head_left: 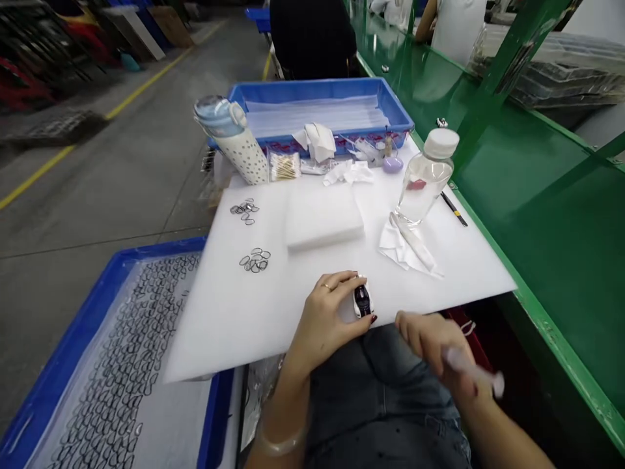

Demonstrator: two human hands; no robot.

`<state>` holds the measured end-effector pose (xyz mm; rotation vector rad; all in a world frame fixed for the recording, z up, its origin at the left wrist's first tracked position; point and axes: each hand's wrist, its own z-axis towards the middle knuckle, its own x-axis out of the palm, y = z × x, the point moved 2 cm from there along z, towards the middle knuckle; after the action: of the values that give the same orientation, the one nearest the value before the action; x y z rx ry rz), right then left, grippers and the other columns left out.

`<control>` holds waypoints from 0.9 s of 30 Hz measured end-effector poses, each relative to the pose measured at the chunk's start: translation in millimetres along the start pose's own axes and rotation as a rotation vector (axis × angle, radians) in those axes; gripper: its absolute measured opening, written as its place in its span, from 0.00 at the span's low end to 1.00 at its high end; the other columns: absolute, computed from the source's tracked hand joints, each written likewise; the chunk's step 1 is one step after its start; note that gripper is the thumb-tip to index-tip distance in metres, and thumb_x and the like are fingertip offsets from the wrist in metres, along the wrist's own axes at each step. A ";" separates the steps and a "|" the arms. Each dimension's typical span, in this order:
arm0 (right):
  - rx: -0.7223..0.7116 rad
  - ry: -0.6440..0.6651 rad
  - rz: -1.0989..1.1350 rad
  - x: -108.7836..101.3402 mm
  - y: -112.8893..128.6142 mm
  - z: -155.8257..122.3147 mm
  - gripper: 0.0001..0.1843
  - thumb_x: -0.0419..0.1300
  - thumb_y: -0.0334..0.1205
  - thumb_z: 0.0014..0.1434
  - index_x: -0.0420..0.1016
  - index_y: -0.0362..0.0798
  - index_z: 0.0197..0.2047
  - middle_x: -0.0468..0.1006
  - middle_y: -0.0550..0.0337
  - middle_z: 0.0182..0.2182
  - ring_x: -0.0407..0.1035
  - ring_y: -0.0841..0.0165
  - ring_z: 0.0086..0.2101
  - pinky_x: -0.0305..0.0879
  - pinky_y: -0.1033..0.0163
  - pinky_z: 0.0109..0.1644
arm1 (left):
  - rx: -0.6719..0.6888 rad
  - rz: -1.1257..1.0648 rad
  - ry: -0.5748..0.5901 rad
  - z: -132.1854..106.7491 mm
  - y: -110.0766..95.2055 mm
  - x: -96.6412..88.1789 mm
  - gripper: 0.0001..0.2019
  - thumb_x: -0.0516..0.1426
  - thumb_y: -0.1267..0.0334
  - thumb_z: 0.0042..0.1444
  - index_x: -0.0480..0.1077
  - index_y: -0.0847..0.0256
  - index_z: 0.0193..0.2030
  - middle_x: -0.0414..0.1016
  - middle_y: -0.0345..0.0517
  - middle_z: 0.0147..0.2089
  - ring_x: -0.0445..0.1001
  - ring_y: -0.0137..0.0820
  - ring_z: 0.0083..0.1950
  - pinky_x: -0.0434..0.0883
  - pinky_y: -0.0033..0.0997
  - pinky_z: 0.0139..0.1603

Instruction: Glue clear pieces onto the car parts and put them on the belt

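My left hand [332,312] rests on the near edge of a white foam board [439,260], fingers pinched round a small black-and-white part [362,301]. My right hand [434,348] hovers over my lap, blurred by motion, closed round a thin white stick-like tool [476,371]. Two small heaps of thin black rings [254,259] lie on the board to the left of my left hand.
A white foam block [323,218], a clear bottle [424,179] on crumpled wipes, cotton swabs [284,166] and a dotted cup [234,140] stand on the board. Blue trays sit behind [319,88] and at lower left [88,365], the latter full of rings. Green bench [537,215] on the right. People sit beyond.
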<state>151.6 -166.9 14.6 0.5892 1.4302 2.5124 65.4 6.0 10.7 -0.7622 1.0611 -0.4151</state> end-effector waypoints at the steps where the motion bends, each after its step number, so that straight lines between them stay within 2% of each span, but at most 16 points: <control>1: -0.045 0.042 -0.050 8.8 -9.3 -13.9 0.32 0.52 0.62 0.64 0.54 0.50 0.17 0.57 0.66 0.16 0.54 0.71 0.22 0.50 0.59 0.31 | -0.003 0.000 -0.011 3.0 -1.4 1.7 0.24 0.69 0.65 0.46 0.75 0.58 0.53 0.76 0.52 0.55 0.73 0.45 0.56 0.73 0.52 0.58; 3: -0.084 0.210 -0.287 29.0 -29.2 -36.2 0.31 0.48 0.59 0.67 0.56 0.49 0.18 0.57 0.66 0.16 0.53 0.71 0.22 0.49 0.59 0.32 | -0.017 0.001 -0.034 8.4 -3.4 4.2 0.24 0.69 0.64 0.46 0.76 0.59 0.52 0.77 0.51 0.54 0.74 0.44 0.55 0.73 0.51 0.58; 5: -0.143 0.371 -0.582 47.7 -44.7 -50.0 0.28 0.50 0.58 0.66 0.59 0.49 0.20 0.58 0.67 0.17 0.52 0.70 0.23 0.47 0.59 0.32 | -0.036 0.006 -0.053 11.3 -4.3 5.6 0.23 0.70 0.63 0.46 0.76 0.59 0.51 0.77 0.51 0.54 0.74 0.44 0.55 0.73 0.51 0.58; 6: -0.202 0.410 -0.694 55.3 -48.8 -53.3 0.25 0.53 0.57 0.64 0.61 0.49 0.21 0.57 0.67 0.17 0.52 0.70 0.23 0.46 0.59 0.31 | -0.043 0.011 -0.058 11.6 -4.4 5.9 0.23 0.70 0.63 0.46 0.76 0.58 0.51 0.77 0.50 0.54 0.74 0.44 0.55 0.73 0.50 0.58; 8: -0.344 0.398 -0.796 66.1 -49.7 -53.0 0.21 0.57 0.51 0.61 0.64 0.49 0.22 0.57 0.67 0.18 0.52 0.70 0.24 0.47 0.59 0.32 | -0.045 0.027 -0.061 10.1 -4.6 6.3 0.23 0.70 0.62 0.46 0.76 0.58 0.51 0.77 0.50 0.54 0.74 0.44 0.55 0.73 0.50 0.58; 12: -0.570 0.219 -0.741 71.1 -41.7 -33.5 0.17 0.53 0.39 0.63 0.69 0.48 0.22 0.55 0.68 0.18 0.51 0.71 0.23 0.51 0.59 0.34 | -0.039 0.076 -0.077 5.0 -6.0 7.4 0.24 0.70 0.61 0.47 0.76 0.58 0.52 0.77 0.50 0.55 0.74 0.44 0.56 0.73 0.49 0.58; 15: -0.614 0.159 -0.743 66.2 -47.6 -15.8 0.18 0.51 0.39 0.65 0.70 0.47 0.24 0.57 0.68 0.17 0.52 0.71 0.23 0.52 0.59 0.33 | -0.044 0.083 -0.083 3.7 -7.6 8.1 0.24 0.69 0.61 0.47 0.75 0.58 0.52 0.77 0.49 0.55 0.73 0.44 0.56 0.73 0.48 0.58; 18: -0.584 0.126 -0.795 64.0 -60.5 -8.2 0.18 0.52 0.39 0.64 0.68 0.48 0.22 0.61 0.67 0.17 0.54 0.70 0.23 0.54 0.59 0.34 | -0.047 0.091 -0.079 3.7 -8.7 7.6 0.23 0.69 0.61 0.48 0.75 0.57 0.53 0.76 0.49 0.55 0.73 0.44 0.56 0.72 0.48 0.58; 21: -0.552 0.133 -0.726 69.9 -60.4 -13.2 0.18 0.53 0.39 0.61 0.63 0.49 0.19 0.57 0.68 0.16 0.52 0.71 0.21 0.53 0.59 0.32 | -0.035 0.106 -0.078 3.3 -8.4 7.2 0.23 0.69 0.60 0.48 0.75 0.58 0.52 0.76 0.50 0.55 0.73 0.44 0.56 0.73 0.48 0.57; 23: -0.524 0.106 -0.530 70.7 -45.8 -16.3 0.20 0.52 0.41 0.63 0.59 0.50 0.19 0.53 0.70 0.14 0.49 0.72 0.18 0.49 0.59 0.28 | -0.019 0.099 -0.084 2.5 -7.2 7.2 0.23 0.70 0.59 0.48 0.75 0.58 0.52 0.77 0.50 0.55 0.73 0.44 0.55 0.73 0.48 0.57; 25: -0.459 0.070 -0.315 62.7 -22.9 -11.5 0.21 0.52 0.44 0.66 0.58 0.51 0.21 0.52 0.70 0.14 0.49 0.73 0.17 0.48 0.59 0.25 | 0.008 0.075 -0.086 1.5 -5.7 7.3 0.23 0.70 0.57 0.48 0.76 0.59 0.52 0.77 0.51 0.53 0.74 0.44 0.54 0.73 0.48 0.56; 27: -0.287 0.065 -0.235 46.7 -1.0 4.2 0.22 0.50 0.48 0.69 0.59 0.51 0.24 0.56 0.70 0.15 0.53 0.72 0.18 0.52 0.59 0.26 | 0.054 0.040 -0.070 0.6 -4.7 7.4 0.22 0.69 0.55 0.49 0.77 0.58 0.51 0.78 0.52 0.52 0.74 0.44 0.53 0.73 0.47 0.54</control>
<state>111.1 -146.7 27.1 0.2737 1.0573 2.4994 69.5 -1.7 9.7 -0.7016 0.9948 -0.3790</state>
